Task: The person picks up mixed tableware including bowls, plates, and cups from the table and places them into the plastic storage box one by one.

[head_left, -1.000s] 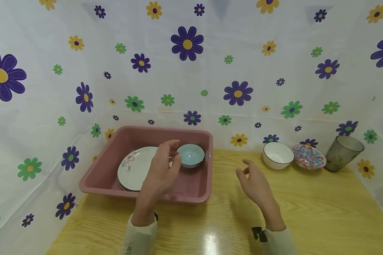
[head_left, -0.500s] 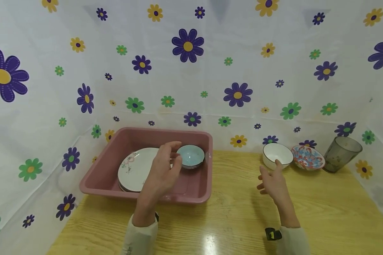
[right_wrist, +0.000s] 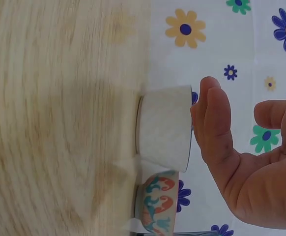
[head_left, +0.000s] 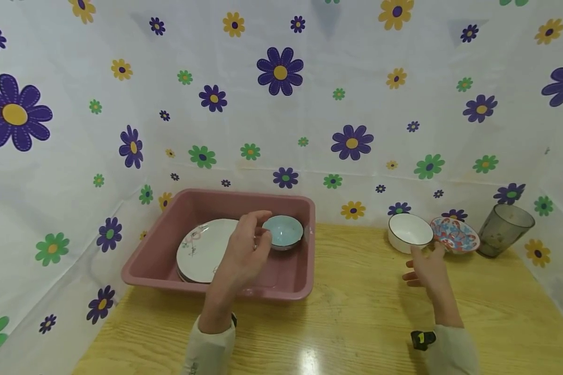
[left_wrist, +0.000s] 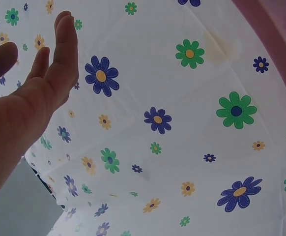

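Note:
My left hand (head_left: 245,249) hovers over the pink basin (head_left: 136,268), fingers loosely bent and holding nothing. Below it in the basin lie stacked white plates (head_left: 202,250) with a floral print, and a light blue bowl (head_left: 283,232) sits at the basin's right side. My right hand (head_left: 429,271) is in front of the white bowl (head_left: 409,232) with the dark rim, its fingers apart and holding nothing. Just right of that bowl stands a red-and-blue patterned bowl (head_left: 455,235). In the right wrist view the fingers (right_wrist: 215,115) overlap the white bowl's rim.
A grey see-through cup (head_left: 504,229) leans at the far right, beside the patterned bowl. The wooden table (head_left: 352,323) runs up to a flower-printed white sheet (head_left: 244,114) at the back and both sides.
My right hand has moved to the right, from beside the basin to the front of the white and patterned bowls. The left hand stays over the basin.

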A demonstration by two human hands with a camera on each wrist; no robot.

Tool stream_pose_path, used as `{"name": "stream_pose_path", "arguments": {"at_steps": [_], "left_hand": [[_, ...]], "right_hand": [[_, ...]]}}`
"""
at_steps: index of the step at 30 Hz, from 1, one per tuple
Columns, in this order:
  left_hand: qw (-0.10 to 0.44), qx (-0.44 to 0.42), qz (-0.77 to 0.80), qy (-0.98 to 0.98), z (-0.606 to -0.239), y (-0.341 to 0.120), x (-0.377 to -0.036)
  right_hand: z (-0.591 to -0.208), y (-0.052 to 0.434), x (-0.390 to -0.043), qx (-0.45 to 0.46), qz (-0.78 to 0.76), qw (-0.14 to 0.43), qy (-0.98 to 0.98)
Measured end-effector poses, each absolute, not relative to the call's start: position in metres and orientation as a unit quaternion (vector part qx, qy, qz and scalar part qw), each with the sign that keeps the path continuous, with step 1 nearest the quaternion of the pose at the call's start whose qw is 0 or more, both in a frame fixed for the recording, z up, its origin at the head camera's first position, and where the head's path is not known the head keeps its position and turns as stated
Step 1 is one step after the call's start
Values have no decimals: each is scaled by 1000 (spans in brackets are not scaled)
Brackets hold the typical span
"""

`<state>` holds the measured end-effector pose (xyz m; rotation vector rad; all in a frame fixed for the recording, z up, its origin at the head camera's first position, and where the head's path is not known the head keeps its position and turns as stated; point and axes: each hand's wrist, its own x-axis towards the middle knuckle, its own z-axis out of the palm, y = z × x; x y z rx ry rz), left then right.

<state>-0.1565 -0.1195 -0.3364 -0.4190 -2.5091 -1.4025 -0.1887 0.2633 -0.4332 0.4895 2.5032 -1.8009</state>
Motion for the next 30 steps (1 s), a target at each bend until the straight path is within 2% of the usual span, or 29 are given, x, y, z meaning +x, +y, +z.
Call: {"name": "stream_pose_path", "arguments": {"at_steps": [13, 20, 26, 30], "left_hand": [[114, -145, -475, -861, -338, -117, -156], [110, -140, -474, -862, -340, -117, -157], [108, -141, -471, -864, -341, -118, -158], [110, -145, -467, -865, -340, -118, -158]], "right_hand": [[-444, 284, -202, 172, -610, 51, 772], [-454, 287, -212, 192, -653, 92, 727], [-454, 290, -222, 244, -830, 129, 485], [-455, 292, -227, 262, -887, 152, 349]]}}
